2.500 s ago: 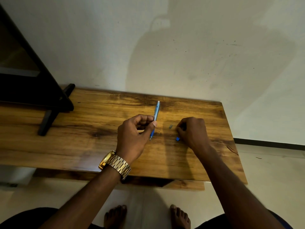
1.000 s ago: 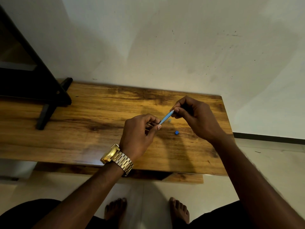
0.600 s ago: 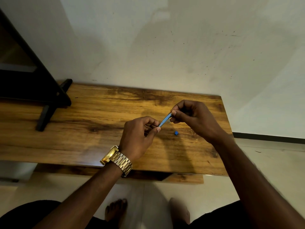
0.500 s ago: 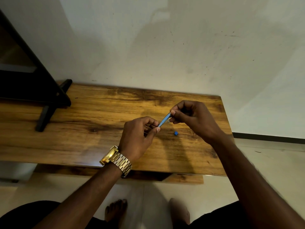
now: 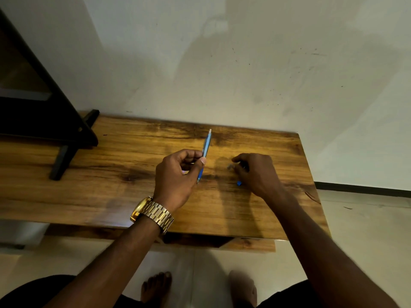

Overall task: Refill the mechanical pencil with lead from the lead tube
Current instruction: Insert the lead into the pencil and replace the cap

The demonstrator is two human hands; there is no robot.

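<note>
My left hand [image 5: 178, 174] grips a blue mechanical pencil [image 5: 205, 147] near its lower end. The pencil's white top points away toward the wall and its tip points down at the wooden table [image 5: 111, 185]. My right hand [image 5: 258, 174] rests low on the table to the right of the pencil, fingers curled downward. A small grey piece [image 5: 230, 167] lies at its fingertips, and a small blue piece [image 5: 239, 183] lies by its thumb side. Whether the fingers pinch anything is hidden. No lead tube is clearly visible.
A black stand with a splayed foot [image 5: 66, 152] occupies the table's left end. A white wall runs directly behind the table. The table's right edge [image 5: 311, 174] drops to a tiled floor. My bare feet [image 5: 155, 287] are below the front edge.
My right hand has let go of the pencil's top end and dropped to the table by the small pieces. My left hand has swung the pencil so that it points away.
</note>
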